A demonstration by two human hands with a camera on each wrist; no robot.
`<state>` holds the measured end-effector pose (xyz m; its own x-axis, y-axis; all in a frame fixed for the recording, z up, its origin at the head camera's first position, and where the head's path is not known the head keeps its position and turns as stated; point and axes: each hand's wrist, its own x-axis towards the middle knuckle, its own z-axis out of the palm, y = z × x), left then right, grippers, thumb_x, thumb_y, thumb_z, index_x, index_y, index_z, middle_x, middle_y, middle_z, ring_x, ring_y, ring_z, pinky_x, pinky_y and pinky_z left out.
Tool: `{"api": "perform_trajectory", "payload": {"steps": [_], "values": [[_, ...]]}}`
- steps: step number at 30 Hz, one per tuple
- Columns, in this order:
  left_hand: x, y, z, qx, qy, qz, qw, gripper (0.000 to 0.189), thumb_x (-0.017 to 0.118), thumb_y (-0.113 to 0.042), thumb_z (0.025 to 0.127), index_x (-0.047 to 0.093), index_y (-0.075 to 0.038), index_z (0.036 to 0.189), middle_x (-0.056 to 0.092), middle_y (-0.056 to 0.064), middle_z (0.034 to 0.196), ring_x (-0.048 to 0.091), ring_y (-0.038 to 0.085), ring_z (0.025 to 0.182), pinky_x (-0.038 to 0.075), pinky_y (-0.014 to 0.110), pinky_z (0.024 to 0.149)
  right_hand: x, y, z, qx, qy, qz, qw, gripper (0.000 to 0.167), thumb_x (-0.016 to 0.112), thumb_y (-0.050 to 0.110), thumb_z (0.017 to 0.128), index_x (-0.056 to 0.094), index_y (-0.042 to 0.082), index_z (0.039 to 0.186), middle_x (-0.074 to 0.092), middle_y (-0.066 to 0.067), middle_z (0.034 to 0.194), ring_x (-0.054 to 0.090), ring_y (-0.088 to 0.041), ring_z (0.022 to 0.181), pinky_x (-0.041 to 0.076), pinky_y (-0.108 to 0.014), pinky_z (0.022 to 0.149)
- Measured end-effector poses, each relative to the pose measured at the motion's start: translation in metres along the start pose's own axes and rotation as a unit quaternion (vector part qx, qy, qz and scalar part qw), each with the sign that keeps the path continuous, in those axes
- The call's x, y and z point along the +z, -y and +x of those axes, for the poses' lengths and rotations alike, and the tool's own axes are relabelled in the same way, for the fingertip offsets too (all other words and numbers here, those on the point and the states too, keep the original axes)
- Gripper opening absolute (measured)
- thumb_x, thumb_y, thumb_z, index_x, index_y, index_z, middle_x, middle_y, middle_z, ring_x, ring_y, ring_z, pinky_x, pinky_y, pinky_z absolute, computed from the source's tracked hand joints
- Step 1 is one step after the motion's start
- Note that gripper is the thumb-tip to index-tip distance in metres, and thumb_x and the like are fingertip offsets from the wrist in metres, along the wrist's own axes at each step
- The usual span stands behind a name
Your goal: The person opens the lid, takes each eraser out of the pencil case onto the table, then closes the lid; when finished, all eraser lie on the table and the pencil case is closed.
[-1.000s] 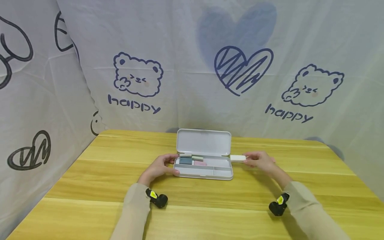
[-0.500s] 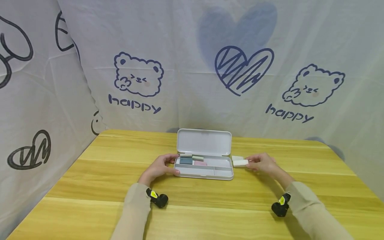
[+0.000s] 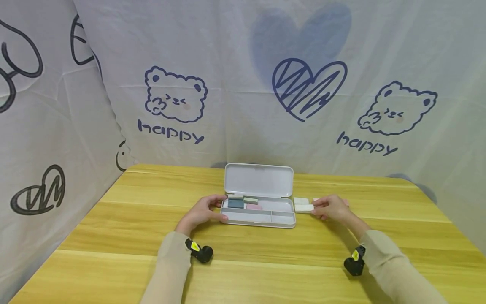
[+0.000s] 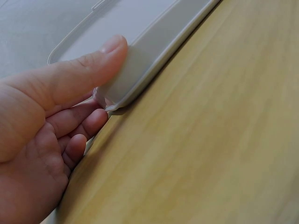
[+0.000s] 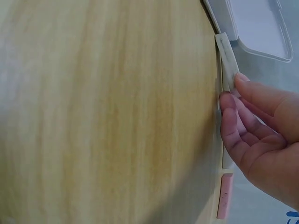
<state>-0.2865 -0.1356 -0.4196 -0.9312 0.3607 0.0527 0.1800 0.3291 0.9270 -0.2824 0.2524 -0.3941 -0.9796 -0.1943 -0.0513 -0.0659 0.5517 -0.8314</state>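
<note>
Two bare hands are over a wood-grain table (image 3: 243, 274), with a pale cloth (image 3: 243, 139) printed with bears and hearts hanging behind it. At the left a beige sleeve (image 3: 167, 261) comes in, a black device (image 3: 205, 254) with a yellow label at its wrist. Beyond it the left hand (image 3: 201, 212) grips the left end of a white case (image 3: 243, 217), thumb over the near corner and fingers bent at the end wall, as the left wrist view shows. The case lies near the table's back edge, its lid (image 3: 259, 180) raised behind it. Inside the rear compartment, toward the left, are a blue block (image 3: 236, 204), a greyish block (image 3: 235, 197) just behind it, then a green block (image 3: 250, 201) and a pink block (image 3: 254, 207) in front of the green one. A divider splits the front strip into a long left part and a short right one. Just beside the case's right end lies a rear white block (image 3: 301, 201); in front of it is a front white block (image 3: 303, 208), its right end pinched between thumb and fingers of the right hand (image 3: 331, 207). Whether this piece touches the case I cannot tell. Farthest right, partly hidden behind that hand, lies a second pink block (image 5: 225, 196).
</note>
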Motion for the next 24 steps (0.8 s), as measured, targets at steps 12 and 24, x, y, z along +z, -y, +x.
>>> {"api": "perform_trajectory", "payload": {"steps": [12, 24], "values": [[-0.0007, 0.0007, 0.0006, 0.001, -0.002, -0.002, 1.0, 0.065, 0.078, -0.006, 0.064, 0.051, 0.002, 0.122, 0.054, 0.01, 0.105, 0.046, 0.025, 0.096, 0.037, 0.035, 0.085, 0.0028, -0.0012, -0.0008, -0.012, -0.016, -0.024, 0.9995, 0.029, 0.066, -0.003, 0.076, 0.057, -0.019, 0.098, 0.061, -0.004, 0.068, 0.05, -0.008, 0.054, 0.044, -0.022, 0.049], [0.0001, 0.0026, 0.0015, 0.003, 0.0, 0.003, 1.0, 0.065, 0.078, -0.008, 0.065, 0.051, 0.001, 0.123, 0.054, 0.01, 0.107, 0.046, 0.024, 0.097, 0.037, 0.035, 0.085, 0.0014, -0.002, -0.0009, 0.045, -0.06, -0.005, 0.9971, 0.03, 0.065, 0.007, 0.08, 0.059, -0.012, 0.103, 0.064, -0.011, 0.085, 0.056, -0.011, 0.062, 0.049, -0.025, 0.057]]}}
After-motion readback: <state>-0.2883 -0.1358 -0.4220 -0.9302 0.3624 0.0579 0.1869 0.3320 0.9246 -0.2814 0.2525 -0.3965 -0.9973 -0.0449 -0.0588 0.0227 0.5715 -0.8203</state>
